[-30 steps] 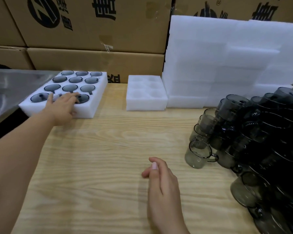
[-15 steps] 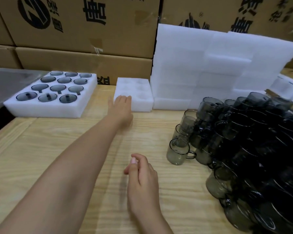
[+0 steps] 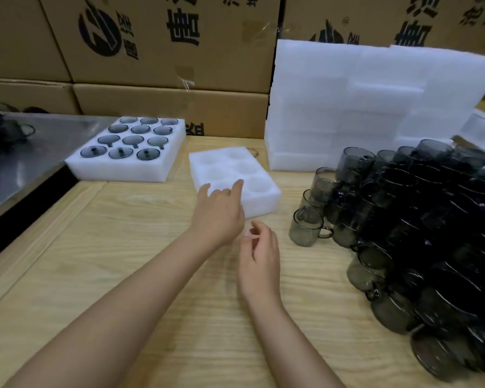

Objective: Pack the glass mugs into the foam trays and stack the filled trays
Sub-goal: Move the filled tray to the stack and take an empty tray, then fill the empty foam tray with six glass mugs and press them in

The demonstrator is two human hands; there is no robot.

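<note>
Foam tray (image 3: 263, 195) touched by released left grip (image 3: 218, 214); right grip (image 3: 259, 256) released, empty; mug pile (image 3: 417, 219) beside.

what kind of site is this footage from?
Most likely a packing bench in a warehouse or factory: printed cardboard cartons stacked behind, a filled foam tray beside an empty tray, and a heap of smoked glass mugs on the wooden table.
</note>
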